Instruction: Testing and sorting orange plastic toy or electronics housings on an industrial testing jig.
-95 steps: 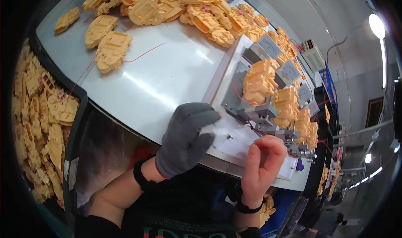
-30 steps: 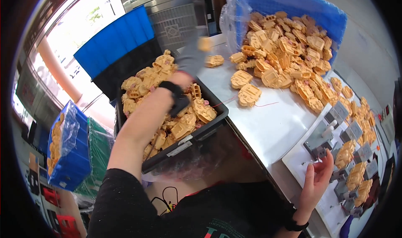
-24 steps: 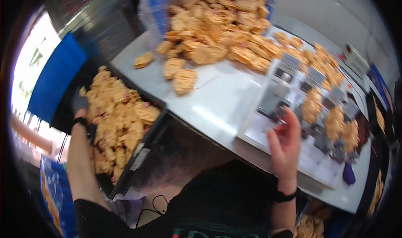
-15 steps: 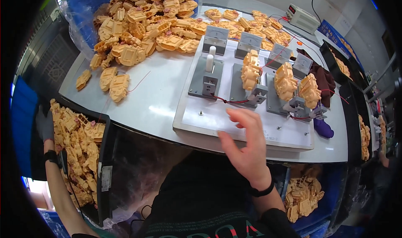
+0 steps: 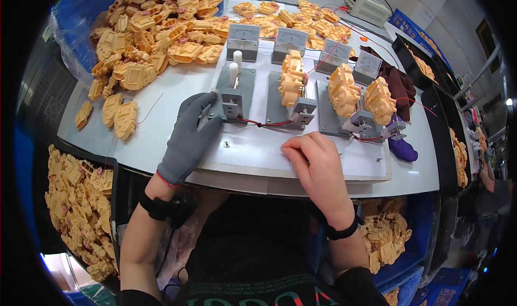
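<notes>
My left hand (image 5: 191, 131), in a grey glove, reaches to the left end of the white board (image 5: 253, 163). Its thumb and fingers are apart beside the leftmost grey test fixture (image 5: 239, 85), with nothing visible between them. That fixture bears two upright white pegs (image 5: 233, 74) and no yellow part. My bare right hand (image 5: 318, 168) hovers over the board's front, thumb and index fingertips together, nothing seen in them. Yellow plastic housings (image 5: 291, 82) stand upright on the other fixtures, including one housing (image 5: 344, 90) right of the middle and another (image 5: 380, 101) at the right.
Panel meters (image 5: 243, 36) stand behind the fixtures. A blue bin (image 5: 70, 36) spills yellow housings onto the table. Black crates (image 5: 116, 198) of housings flank me, and a blue bin (image 5: 423, 241) sits below right. A power supply (image 5: 368, 7) and purple cloth (image 5: 403, 150) lie farther right.
My left hand has come from the crate at the left up to the leftmost fixture. My right hand's spread fingers have drawn together. The whole view has shifted slightly.
</notes>
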Demonstrator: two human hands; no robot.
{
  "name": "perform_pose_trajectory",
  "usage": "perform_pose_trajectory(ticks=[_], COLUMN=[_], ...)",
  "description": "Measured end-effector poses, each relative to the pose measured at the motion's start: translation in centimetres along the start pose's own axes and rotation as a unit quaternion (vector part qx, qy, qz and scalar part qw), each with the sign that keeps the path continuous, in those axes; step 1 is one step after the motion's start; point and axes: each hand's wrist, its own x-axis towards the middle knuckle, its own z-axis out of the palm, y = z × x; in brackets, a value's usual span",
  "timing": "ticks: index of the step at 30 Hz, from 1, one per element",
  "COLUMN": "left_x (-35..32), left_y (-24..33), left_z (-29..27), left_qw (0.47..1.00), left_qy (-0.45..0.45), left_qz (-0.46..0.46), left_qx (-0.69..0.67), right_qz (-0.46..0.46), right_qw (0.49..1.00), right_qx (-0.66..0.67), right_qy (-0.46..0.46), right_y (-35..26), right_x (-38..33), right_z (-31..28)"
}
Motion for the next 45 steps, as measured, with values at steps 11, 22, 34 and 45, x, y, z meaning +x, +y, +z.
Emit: perform_pose_trajectory(ticks=[11, 22, 34, 45], left_x=[-2.2, -2.3, -2.4, -2.4], left_y=[-3.7, -3.8, -3.7, -3.7], left_z=[1.4, 1.5, 1.5, 1.7], left_qw=[0.944, 0.942, 0.933, 0.955], left_qy=[0.095, 0.087, 0.087, 0.112], left_qz=[-0.103, -0.099, -0.097, -0.073], left_qx=[-0.299, -0.308, -0.336, -0.266], right_qz=[0.029, 0.062, 0.070, 0.090], right_qw=[0.999, 0.998, 0.998, 0.996], right_qx=[0.017, 0.017, 0.008, 0.008], right_qy=[0.005, -0.006, -0.003, -0.014], right_y=[0.0, -0.4, -0.6, -0.9], right_x=[-0.2, -0.4, -0.5, -0.6], right_z=[0.1, -0.1, 0.2, 0.2])
